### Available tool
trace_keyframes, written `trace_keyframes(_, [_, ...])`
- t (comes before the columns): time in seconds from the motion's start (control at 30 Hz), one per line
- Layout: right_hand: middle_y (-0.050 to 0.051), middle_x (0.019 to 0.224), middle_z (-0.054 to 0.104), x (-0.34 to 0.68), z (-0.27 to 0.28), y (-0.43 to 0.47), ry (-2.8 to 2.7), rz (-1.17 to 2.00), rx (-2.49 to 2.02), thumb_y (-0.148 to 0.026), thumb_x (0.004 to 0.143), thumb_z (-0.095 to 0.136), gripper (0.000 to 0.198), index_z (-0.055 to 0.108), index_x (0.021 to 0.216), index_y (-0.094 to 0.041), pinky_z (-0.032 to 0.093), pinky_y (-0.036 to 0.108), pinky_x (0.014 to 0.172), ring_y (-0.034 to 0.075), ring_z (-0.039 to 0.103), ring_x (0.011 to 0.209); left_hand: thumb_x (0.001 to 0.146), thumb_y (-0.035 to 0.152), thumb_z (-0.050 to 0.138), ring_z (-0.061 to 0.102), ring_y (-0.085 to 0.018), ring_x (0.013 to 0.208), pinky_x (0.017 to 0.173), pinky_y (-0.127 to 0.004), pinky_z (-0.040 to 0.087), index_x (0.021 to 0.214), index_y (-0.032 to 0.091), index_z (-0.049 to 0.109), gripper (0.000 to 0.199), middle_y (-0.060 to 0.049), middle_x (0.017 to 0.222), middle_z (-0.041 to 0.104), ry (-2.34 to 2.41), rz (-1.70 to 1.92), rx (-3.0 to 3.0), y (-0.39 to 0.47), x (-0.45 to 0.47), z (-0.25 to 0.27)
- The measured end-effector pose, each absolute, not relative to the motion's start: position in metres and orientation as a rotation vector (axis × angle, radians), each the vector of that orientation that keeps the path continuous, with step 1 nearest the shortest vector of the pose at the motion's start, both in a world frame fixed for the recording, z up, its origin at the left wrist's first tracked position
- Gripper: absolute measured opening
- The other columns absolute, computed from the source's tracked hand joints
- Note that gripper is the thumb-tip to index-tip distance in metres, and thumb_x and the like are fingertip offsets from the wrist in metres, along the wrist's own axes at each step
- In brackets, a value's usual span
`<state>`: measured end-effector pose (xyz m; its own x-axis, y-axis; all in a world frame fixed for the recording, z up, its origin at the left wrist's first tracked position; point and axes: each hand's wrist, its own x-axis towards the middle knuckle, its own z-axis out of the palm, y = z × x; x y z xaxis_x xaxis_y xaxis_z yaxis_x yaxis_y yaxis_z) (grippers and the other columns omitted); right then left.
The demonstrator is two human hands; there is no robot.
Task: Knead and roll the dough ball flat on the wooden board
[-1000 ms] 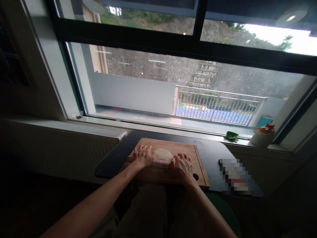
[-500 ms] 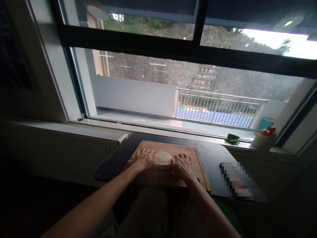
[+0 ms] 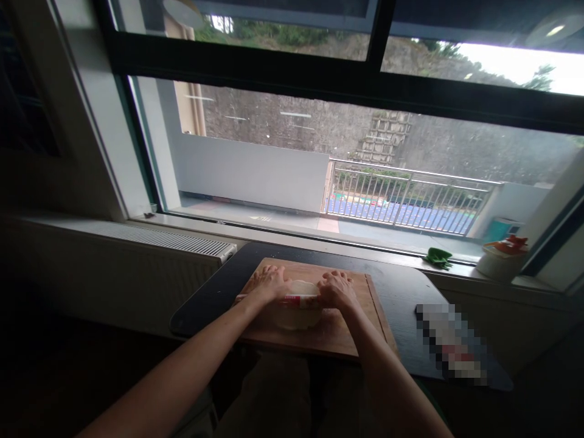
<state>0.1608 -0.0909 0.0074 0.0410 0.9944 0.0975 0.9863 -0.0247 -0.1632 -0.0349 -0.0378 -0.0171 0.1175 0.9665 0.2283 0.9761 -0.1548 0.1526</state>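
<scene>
A flat round of pale dough [image 3: 292, 319] lies on a wooden cutting board [image 3: 337, 337]. Across the dough runs a rolling pin [image 3: 298, 300] with a red and white label or print. My left hand [image 3: 272, 283] is curled over the pin's left part, and my right hand [image 3: 336, 288] is curled over its right part. Dough shows both beyond the pin and on the near side of it. The hands cover the stretches of pin beneath them.
The board rests on a dark table [image 3: 205, 304] below a wide window. A pixelated flat object [image 3: 451, 344] lies at the table's right. On the sill sit a green item [image 3: 438, 257] and a whitish pot [image 3: 499, 263] with something orange on top. A radiator [image 3: 159, 238] stands left.
Both hands and the rolling pin have moved slightly forward over the dough, so more dough shows on the near side. The pin's visible print has turned. The camera view has shifted a little.
</scene>
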Motion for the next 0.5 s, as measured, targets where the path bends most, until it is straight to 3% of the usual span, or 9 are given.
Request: trace_keyframes(0.5, [0.011, 0.101, 0.057, 0.151, 0.004, -0.046, -1.963, -0.160, -1.997, -0.031, 0.082, 0.035, 0.032, 0.061, 0.094, -0.017, 0.030, 0.035, 0.081, 0.024, 0.046, 0.097, 0.074, 0.039, 0.045, 0.049, -0.024, 0.101, 0.087, -0.035, 0.035, 0.095, 0.018, 0.059, 0.033, -0.010, 0.103, 0.059, -1.920, -0.506, -2.275, -0.030, -0.028, -0.013])
